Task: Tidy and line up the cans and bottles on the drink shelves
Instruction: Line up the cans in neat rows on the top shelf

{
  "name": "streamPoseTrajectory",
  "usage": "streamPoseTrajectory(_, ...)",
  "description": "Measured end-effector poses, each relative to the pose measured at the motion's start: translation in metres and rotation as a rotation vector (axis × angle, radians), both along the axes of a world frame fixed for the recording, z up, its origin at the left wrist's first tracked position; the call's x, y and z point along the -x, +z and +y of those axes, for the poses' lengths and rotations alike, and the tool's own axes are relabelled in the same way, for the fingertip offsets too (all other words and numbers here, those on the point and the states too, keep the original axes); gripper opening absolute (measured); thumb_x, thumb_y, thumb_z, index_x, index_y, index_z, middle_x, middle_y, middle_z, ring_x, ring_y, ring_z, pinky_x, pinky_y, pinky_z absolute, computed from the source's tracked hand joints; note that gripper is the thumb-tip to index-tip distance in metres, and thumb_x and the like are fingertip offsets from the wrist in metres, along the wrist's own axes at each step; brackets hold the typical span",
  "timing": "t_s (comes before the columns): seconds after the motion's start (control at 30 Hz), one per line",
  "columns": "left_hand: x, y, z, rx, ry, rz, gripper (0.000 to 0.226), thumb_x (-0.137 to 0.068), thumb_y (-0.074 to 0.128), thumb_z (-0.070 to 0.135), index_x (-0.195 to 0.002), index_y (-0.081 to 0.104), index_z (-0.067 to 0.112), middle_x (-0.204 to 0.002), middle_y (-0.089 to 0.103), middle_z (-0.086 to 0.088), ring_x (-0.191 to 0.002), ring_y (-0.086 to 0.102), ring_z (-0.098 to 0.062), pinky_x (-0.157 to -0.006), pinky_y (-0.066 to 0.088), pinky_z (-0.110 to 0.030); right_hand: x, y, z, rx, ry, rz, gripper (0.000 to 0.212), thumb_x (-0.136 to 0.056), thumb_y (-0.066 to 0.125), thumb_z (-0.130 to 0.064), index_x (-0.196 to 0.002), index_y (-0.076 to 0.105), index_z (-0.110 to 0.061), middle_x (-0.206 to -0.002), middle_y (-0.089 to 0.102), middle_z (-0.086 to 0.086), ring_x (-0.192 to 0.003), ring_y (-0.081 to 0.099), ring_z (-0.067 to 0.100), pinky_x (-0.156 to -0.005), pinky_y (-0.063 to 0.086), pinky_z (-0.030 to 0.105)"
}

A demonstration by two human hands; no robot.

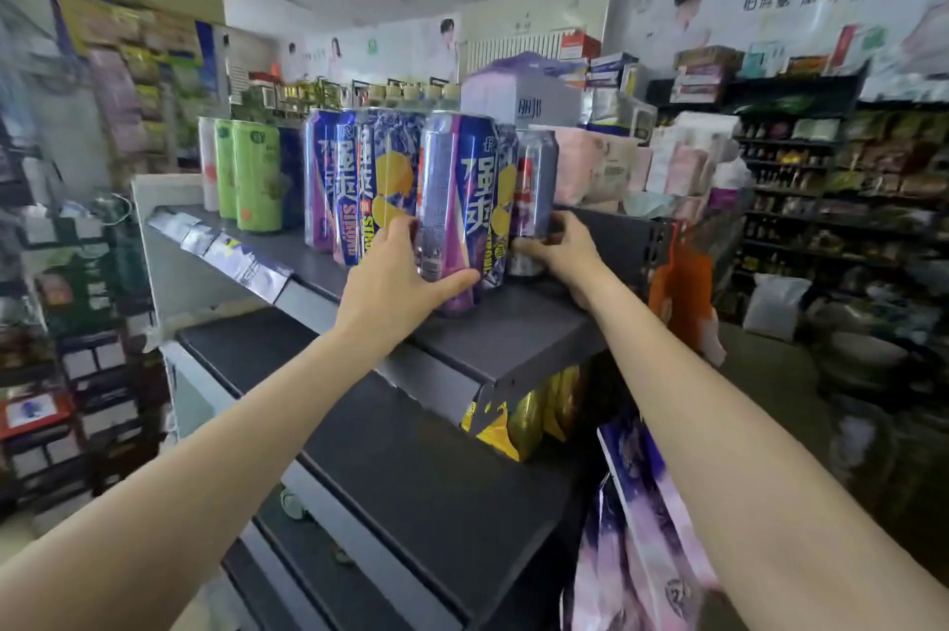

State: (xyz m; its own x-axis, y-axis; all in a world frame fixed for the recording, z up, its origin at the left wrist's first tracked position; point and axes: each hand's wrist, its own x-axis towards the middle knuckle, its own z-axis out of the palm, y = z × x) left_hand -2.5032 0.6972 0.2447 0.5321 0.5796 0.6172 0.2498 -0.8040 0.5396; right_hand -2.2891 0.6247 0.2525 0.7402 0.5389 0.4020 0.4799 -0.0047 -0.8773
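Observation:
On the dark top shelf (518, 337) stands a cluster of tall cans. My left hand (398, 278) grips a purple and blue can (454, 199) near its base, at the front of the cluster. My right hand (557, 247) holds a grey can with a red label (534, 183) at the right end, fingers curled round its lower part. Behind and to the left stand blue cans with yellow lemon print (375, 178). Further left are green cans (254, 175) and a pale can (208, 168).
Price tags (231, 255) hang along the top shelf's front edge. A lower dark shelf (411, 466) juts out below, with yellow packets (518, 420) under the top shelf. Purple snack bags (642, 517) hang at the right. Pink tissue packs (590, 163) sit behind the cans.

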Motion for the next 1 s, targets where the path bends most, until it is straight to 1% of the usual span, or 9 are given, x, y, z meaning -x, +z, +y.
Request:
streamPoseTrajectory(0.1, -0.001, -0.002, -0.001, -0.009, 0.012, 0.016, 0.081, -0.073, 0.066, 0.057, -0.13, 0.036, 0.008, -0.122, 0.052, -0.011, -0.104, 0.054, -0.029, -0.078, 0.039, -0.034, -0.005, 0.001, -0.009, 0.054, -0.174, -0.036, 0.064, -0.074, 0.079, -0.023, -0.125, 0.044, -0.006, -0.128, 0.054, 0.012, -0.115, 0.053, 0.027, -0.1, 0.044, 0.041)
streamPoseTrajectory(0.23, 0.0, -0.005, -0.001, -0.03, -0.008, 0.009, 0.082, -0.074, 0.064, 0.058, -0.132, 0.034, 0.01, -0.124, 0.049, -0.012, -0.104, 0.053, -0.03, -0.082, 0.043, -0.039, -0.005, 0.002, -0.011, 0.046, -0.309, -0.025, 0.073, -0.072, 0.081, -0.026, -0.126, 0.038, -0.003, -0.131, 0.05, 0.015, -0.121, 0.049, 0.031, -0.101, 0.04, 0.04)
streamPoseTrajectory(0.37, 0.002, -0.004, 0.0, -0.07, -0.023, 0.007, 0.082, -0.075, 0.062, 0.058, -0.135, 0.033, 0.01, -0.129, 0.046, -0.01, -0.11, 0.051, -0.027, -0.085, 0.042, -0.037, -0.011, 0.0, -0.013, 0.033, -0.204, 0.058, 0.069, -0.071, 0.081, -0.023, -0.127, 0.044, -0.008, -0.128, 0.054, 0.008, -0.117, 0.052, 0.026, -0.101, 0.043, 0.043)
streamPoseTrajectory(0.43, 0.003, -0.004, 0.0, -0.076, -0.035, 0.002, 0.084, -0.076, 0.062, 0.057, -0.137, 0.031, 0.009, -0.13, 0.046, -0.009, -0.112, 0.05, -0.027, -0.086, 0.042, -0.037, -0.014, -0.001, -0.012, 0.018, -0.173, 0.101, 0.071, -0.07, 0.082, -0.022, -0.129, 0.045, -0.009, -0.128, 0.056, 0.009, -0.116, 0.054, 0.026, -0.1, 0.044, 0.046)
streamPoseTrajectory(0.53, 0.004, -0.004, -0.002, -0.053, -0.052, 0.003, 0.082, -0.077, 0.062, 0.055, -0.137, 0.029, 0.01, -0.13, 0.044, -0.011, -0.113, 0.049, -0.027, -0.086, 0.042, -0.037, -0.019, -0.003, -0.009, -0.01, -0.164, 0.126, 0.061, -0.074, 0.078, -0.013, -0.127, 0.048, -0.009, -0.124, 0.059, 0.012, -0.111, 0.057, 0.028, -0.098, 0.046, 0.047)
streamPoseTrajectory(0.67, 0.005, -0.004, -0.002, -0.038, -0.069, 0.007, 0.08, -0.077, 0.062, 0.055, -0.135, 0.029, 0.01, -0.127, 0.044, -0.011, -0.111, 0.049, -0.028, -0.084, 0.042, -0.036, -0.022, -0.005, -0.007, -0.046, -0.163, 0.168, 0.051, -0.08, 0.072, -0.007, -0.125, 0.048, -0.009, -0.122, 0.06, 0.014, -0.11, 0.058, 0.03, -0.098, 0.046, 0.049)
streamPoseTrajectory(0.83, 0.006, 0.0, 0.003, -0.044, -0.084, 0.035, 0.078, -0.075, 0.063, 0.057, -0.128, 0.033, 0.008, -0.121, 0.047, -0.011, -0.103, 0.051, -0.028, -0.077, 0.042, -0.035, -0.016, -0.001, -0.013, -0.023, -0.12, 0.159, 0.05, -0.084, 0.067, -0.005, -0.129, 0.044, -0.006, -0.127, 0.056, 0.015, -0.114, 0.055, 0.03, -0.1, 0.044, 0.047)
streamPoseTrajectory(0.9, 0.006, 0.001, 0.004, -0.043, -0.088, 0.039, 0.078, -0.074, 0.064, 0.057, -0.127, 0.034, 0.008, -0.121, 0.047, -0.011, -0.103, 0.052, -0.029, -0.077, 0.042, -0.036, -0.013, -0.001, -0.014, -0.005, -0.152, 0.139, 0.056, -0.081, 0.071, -0.009, -0.129, 0.042, -0.006, -0.129, 0.054, 0.016, -0.115, 0.054, 0.03, -0.101, 0.043, 0.046)
streamPoseTrajectory(1.0, 0.005, -0.003, 0.005, -0.025, -0.104, 0.004, 0.079, -0.073, 0.065, 0.057, -0.128, 0.034, 0.009, -0.122, 0.046, -0.01, -0.107, 0.051, -0.029, -0.081, 0.044, -0.039, -0.009, -0.001, -0.015, 0.125, -0.357, 0.004, 0.082, -0.07, 0.081, -0.03, -0.133, 0.034, -0.004, -0.136, 0.044, 0.019, -0.125, 0.043, 0.034, -0.106, 0.036, 0.048)
